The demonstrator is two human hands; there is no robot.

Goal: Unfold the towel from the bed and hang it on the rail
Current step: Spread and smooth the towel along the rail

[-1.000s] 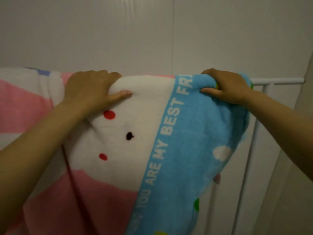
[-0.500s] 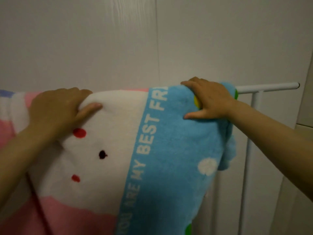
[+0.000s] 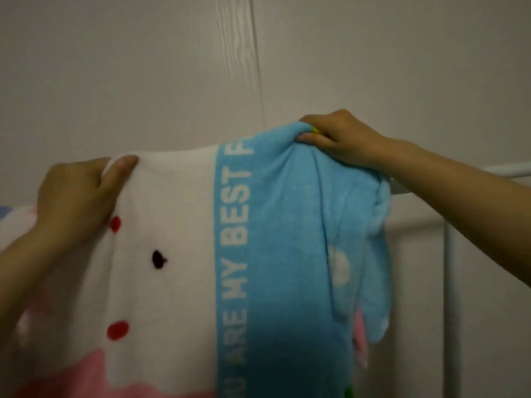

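Both hands gripping towel, seemingly railed.

**Towel draped at the rail, bunched on the right**

We see the towel spread wide and hanging down, its top edge lifted to the height of the rail. Its left part is white with red dots and one dark mark, turning pink lower down. A blue band runs down the middle with white letters reading "ARE MY BEST"; right of it the cloth is blue with a white spot. The upper right corner is bunched into folds and droops beside the rail's white bar, touching it. The rail is a thin white tube, level, with a white upright below it. Most of the bar is hidden behind the towel.
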